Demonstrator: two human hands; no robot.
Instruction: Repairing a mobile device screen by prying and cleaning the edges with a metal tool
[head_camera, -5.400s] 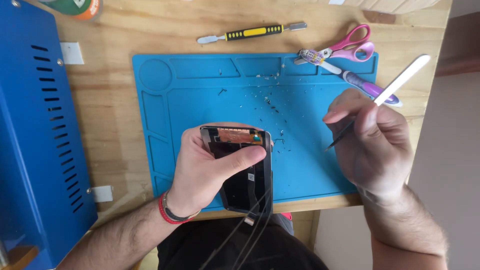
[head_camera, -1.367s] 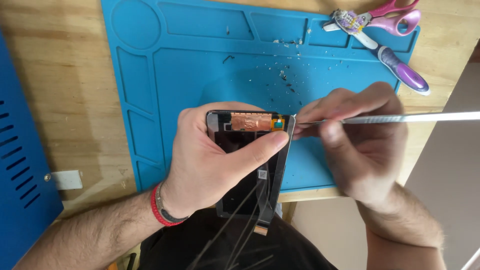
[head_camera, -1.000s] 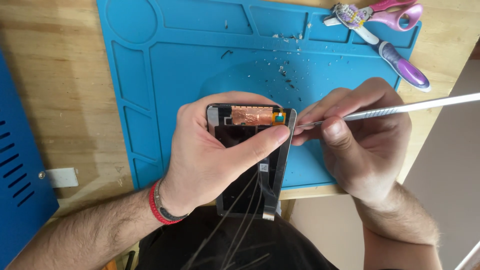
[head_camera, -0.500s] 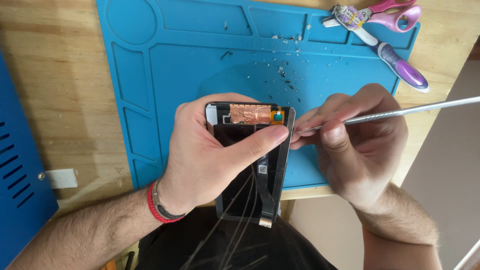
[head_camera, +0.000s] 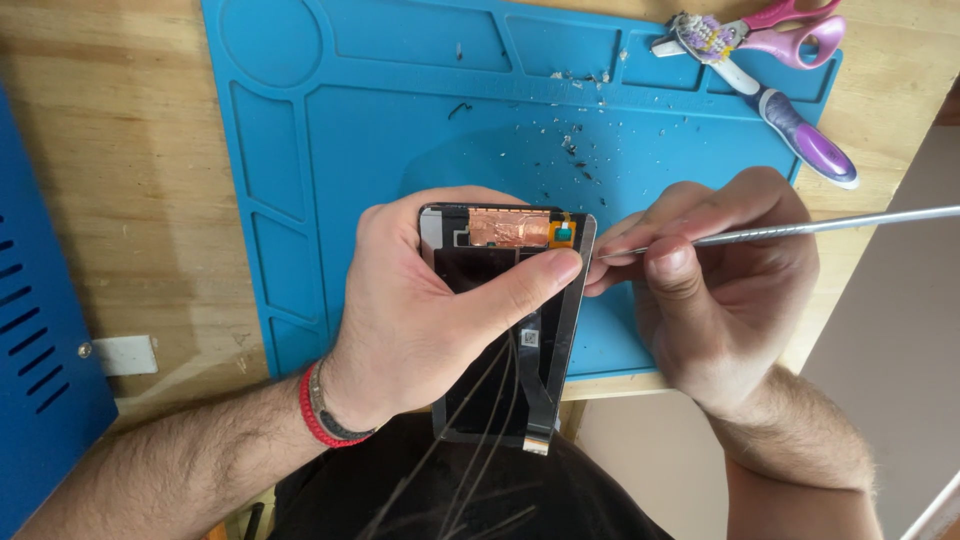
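Over mat (head_camera: 330, 150) | left hand (head_camera: 430, 310) clamps phone panel (head_camera: 510, 300) | right hand (head_camera: 720, 280) pinches metal pick (head_camera: 800, 227), tip seemingly hidden.

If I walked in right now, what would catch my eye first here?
At centre, the left hand grips a stripped phone screen panel with copper foil at its top. The right hand presses a thin metal tool against its edge. Behind them lies a bright blue work mat, with pink scissors at its far corner.

Head-worn view, steeply down, close.
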